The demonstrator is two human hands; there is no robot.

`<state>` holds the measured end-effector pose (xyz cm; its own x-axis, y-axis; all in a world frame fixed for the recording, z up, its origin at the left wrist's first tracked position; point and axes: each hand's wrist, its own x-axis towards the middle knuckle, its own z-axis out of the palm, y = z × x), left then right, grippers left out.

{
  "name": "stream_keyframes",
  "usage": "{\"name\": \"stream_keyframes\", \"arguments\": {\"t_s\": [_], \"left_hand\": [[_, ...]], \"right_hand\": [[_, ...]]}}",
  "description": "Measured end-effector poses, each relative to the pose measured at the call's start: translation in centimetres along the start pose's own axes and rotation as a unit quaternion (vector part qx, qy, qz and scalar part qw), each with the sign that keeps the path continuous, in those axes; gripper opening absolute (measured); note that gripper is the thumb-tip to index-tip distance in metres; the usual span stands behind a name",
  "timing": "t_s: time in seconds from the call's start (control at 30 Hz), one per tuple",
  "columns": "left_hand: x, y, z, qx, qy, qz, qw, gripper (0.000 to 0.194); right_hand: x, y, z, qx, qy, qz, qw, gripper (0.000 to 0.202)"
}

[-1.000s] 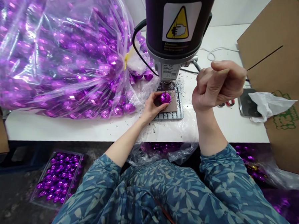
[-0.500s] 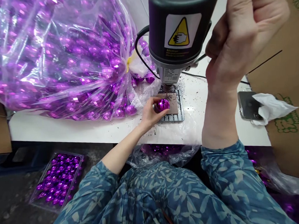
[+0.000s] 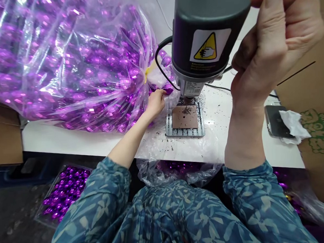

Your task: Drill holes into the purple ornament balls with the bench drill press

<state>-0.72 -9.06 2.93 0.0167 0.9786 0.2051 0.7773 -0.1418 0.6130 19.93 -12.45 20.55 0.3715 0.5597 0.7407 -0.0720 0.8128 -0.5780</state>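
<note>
My left hand (image 3: 156,102) reaches in beside the knot of the big clear bag (image 3: 94,67), its fingers curled at the loose purple mirrored balls (image 3: 169,91) behind the bag. Whether a ball is between the fingertips is hidden. My right hand (image 3: 277,39) is raised at the right of the drill press (image 3: 211,32), fingers closed; what they grip does not show. Below the drill head, a brown square board (image 3: 185,117) with a small dark hole lies on the slotted metal base (image 3: 202,130). No ball sits on it.
Dark shavings scatter over the white table (image 3: 119,143). A phone (image 3: 276,121) with crumpled tissue (image 3: 295,125) lies at right by a cardboard box (image 3: 313,102). A clear tray of purple balls (image 3: 66,193) is low at left. Plastic film with purple bits (image 3: 178,167) hangs at the table's front edge.
My left hand has moved from the board to the loose balls behind the bag, and the purple ball it held there is gone from the board. My right hand stays raised and closed.
</note>
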Motion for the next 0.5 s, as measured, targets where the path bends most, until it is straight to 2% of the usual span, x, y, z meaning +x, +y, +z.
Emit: {"name": "stream_keyframes", "arguments": {"t_s": [0.1, 0.2, 0.27, 0.37, 0.5], "left_hand": [[5.0, -1.2, 3.8, 0.004, 0.013, -0.017, 1.0, 0.034], [7.2, -2.6, 6.2, -0.084, 0.031, -0.014, 0.996, 0.026], [7.5, -3.6, 6.8, -0.126, 0.036, 0.004, 0.991, 0.024], [7.2, -5.0, 6.7, -0.131, 0.041, 0.038, 0.99, 0.031], [7.2, -5.7, 6.4, -0.118, 0.027, 0.049, 0.991, 0.034]], "right_hand": [[0.0, 0.4, -0.1, -0.002, 0.003, -0.012, 1.0, 0.04], [-0.1, 0.8, -0.1, 0.017, 0.014, -0.033, 0.999, 0.039], [-0.2, 1.1, -0.3, 0.021, 0.009, -0.046, 0.999, 0.037], [-0.3, 1.4, -0.4, 0.015, -0.009, -0.056, 0.998, 0.032], [-0.3, 1.4, -0.2, 0.028, 0.009, -0.059, 0.998, 0.019]]}}
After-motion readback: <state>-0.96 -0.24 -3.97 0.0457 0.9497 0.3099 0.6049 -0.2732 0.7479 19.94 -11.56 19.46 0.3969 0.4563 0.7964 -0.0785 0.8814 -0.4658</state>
